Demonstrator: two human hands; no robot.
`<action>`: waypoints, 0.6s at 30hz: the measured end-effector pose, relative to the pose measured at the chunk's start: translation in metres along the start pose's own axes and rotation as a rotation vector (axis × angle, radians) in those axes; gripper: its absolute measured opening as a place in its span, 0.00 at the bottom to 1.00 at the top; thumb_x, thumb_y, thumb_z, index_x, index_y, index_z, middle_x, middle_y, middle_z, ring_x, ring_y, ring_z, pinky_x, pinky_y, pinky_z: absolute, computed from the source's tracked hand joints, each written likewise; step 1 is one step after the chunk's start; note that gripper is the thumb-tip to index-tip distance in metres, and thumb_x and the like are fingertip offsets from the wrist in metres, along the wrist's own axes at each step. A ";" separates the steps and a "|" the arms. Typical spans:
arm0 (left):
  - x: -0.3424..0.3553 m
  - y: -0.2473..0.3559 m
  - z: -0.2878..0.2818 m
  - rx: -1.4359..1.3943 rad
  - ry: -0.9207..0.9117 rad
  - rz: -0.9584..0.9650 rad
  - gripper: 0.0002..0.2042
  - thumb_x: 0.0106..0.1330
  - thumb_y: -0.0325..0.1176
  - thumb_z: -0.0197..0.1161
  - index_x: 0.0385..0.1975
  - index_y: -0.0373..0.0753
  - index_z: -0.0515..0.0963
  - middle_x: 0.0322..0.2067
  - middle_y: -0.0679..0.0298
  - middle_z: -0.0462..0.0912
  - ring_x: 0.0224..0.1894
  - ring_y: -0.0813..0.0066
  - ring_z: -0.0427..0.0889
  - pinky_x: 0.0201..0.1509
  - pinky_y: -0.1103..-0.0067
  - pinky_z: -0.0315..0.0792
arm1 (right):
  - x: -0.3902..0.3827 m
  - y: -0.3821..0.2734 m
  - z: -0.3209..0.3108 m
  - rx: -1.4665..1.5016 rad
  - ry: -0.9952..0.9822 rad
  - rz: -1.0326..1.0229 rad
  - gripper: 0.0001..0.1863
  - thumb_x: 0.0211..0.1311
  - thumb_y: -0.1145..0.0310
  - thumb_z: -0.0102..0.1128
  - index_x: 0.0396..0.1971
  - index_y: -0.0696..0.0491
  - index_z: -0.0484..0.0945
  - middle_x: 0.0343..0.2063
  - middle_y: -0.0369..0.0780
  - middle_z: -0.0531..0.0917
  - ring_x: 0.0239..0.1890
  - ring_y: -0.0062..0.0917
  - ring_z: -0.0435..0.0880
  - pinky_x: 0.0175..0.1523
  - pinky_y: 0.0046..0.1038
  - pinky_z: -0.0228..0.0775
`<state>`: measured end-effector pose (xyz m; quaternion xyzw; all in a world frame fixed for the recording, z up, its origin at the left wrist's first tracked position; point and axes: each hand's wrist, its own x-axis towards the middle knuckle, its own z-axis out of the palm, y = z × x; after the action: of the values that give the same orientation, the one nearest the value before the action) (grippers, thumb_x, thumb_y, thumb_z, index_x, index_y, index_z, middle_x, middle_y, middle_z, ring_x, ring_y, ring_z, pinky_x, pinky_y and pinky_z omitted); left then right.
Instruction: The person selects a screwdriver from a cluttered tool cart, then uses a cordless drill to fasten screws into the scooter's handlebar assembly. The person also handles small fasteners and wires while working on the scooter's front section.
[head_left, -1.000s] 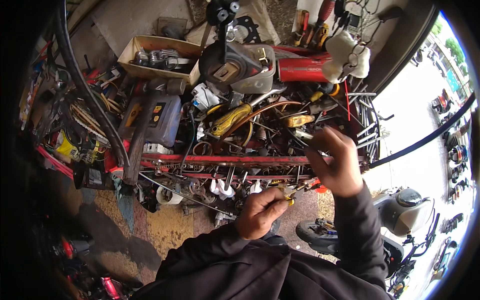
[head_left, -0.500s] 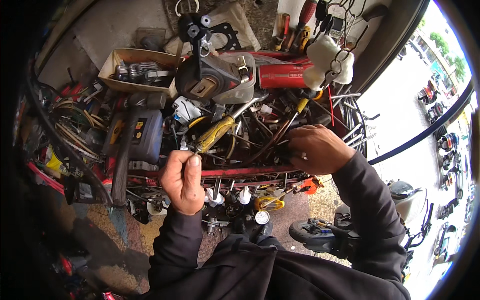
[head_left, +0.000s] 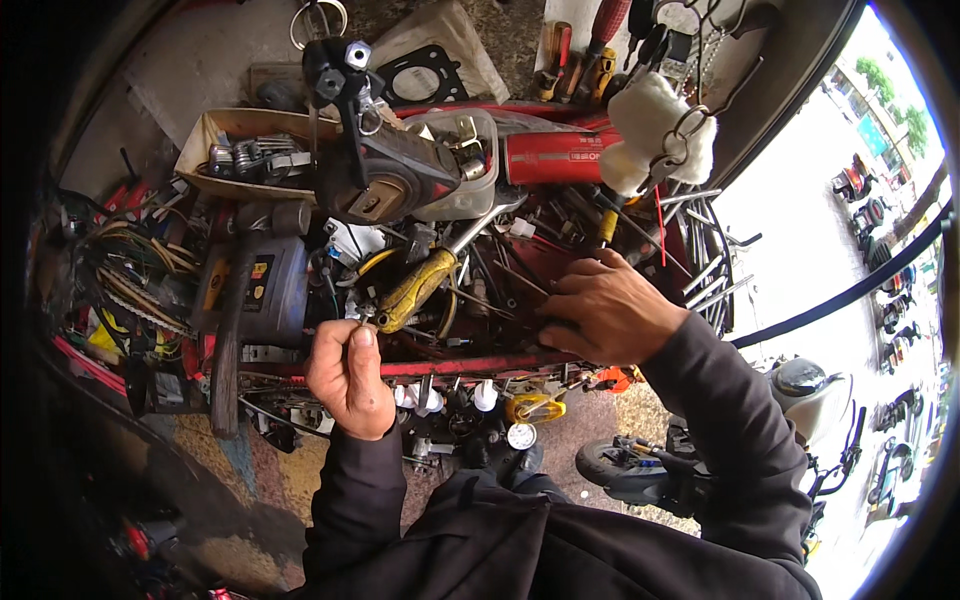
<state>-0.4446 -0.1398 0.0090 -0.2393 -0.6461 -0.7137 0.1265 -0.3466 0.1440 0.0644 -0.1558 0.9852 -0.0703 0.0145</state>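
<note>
My left hand is closed in a pinch at the front edge of a red tray, thumb against forefinger, on something small I cannot make out. Just beyond its fingertips lies a yellow-handled screwdriver-like tool, slanting away to the right. My right hand is palm down over the loose small parts in the tray's right half, fingers bent and apart, with nothing seen in them. Another yellow-handled tool lies just beyond it. Whatever is under the right palm is hidden.
A hammer rests by a blue case on the left. Farther back are a cardboard box of sockets, a clear tub and a red cylinder. A black tool and white fluffy wads hang over the tray.
My right hand has shifted slightly left and nearer me, its fingers showing more spread. The left hand keeps its pinch. The whole view has swung a little, so hanging things appear displaced.
</note>
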 end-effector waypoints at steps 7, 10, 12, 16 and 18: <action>0.000 0.001 0.004 0.098 0.011 0.036 0.10 0.74 0.33 0.53 0.30 0.36 0.70 0.19 0.72 0.65 0.19 0.89 0.57 0.23 0.85 0.52 | -0.010 -0.003 -0.020 0.224 0.114 -0.028 0.15 0.63 0.61 0.61 0.44 0.55 0.82 0.40 0.45 0.83 0.51 0.42 0.79 0.56 0.44 0.68; -0.004 0.005 0.003 0.053 0.015 -0.040 0.10 0.73 0.32 0.56 0.29 0.34 0.73 0.23 0.73 0.70 0.25 0.87 0.62 0.29 0.85 0.59 | -0.002 0.015 -0.028 0.319 0.160 0.018 0.09 0.62 0.71 0.58 0.39 0.59 0.81 0.36 0.49 0.82 0.39 0.43 0.84 0.46 0.39 0.76; -0.004 0.005 0.004 0.082 0.020 -0.013 0.10 0.73 0.32 0.57 0.29 0.34 0.73 0.23 0.73 0.70 0.25 0.86 0.62 0.29 0.85 0.58 | 0.018 0.029 -0.020 0.266 0.059 0.102 0.11 0.63 0.69 0.58 0.41 0.59 0.81 0.38 0.49 0.82 0.44 0.45 0.82 0.50 0.41 0.74; -0.003 0.005 0.004 0.111 0.026 -0.031 0.10 0.72 0.32 0.57 0.29 0.34 0.73 0.23 0.71 0.71 0.24 0.85 0.63 0.29 0.84 0.59 | 0.047 0.033 0.015 -0.045 0.347 0.149 0.16 0.66 0.65 0.55 0.47 0.58 0.79 0.42 0.51 0.82 0.47 0.47 0.81 0.55 0.43 0.72; -0.003 0.004 0.004 0.080 0.027 -0.039 0.10 0.72 0.32 0.57 0.30 0.33 0.73 0.23 0.71 0.72 0.25 0.85 0.63 0.29 0.84 0.60 | 0.050 0.034 0.020 0.011 0.263 0.186 0.17 0.65 0.62 0.54 0.48 0.57 0.79 0.43 0.52 0.82 0.47 0.47 0.81 0.55 0.44 0.72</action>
<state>-0.4396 -0.1370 0.0107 -0.2118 -0.6767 -0.6929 0.1310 -0.4031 0.1582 0.0389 -0.0530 0.9884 -0.0938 -0.1072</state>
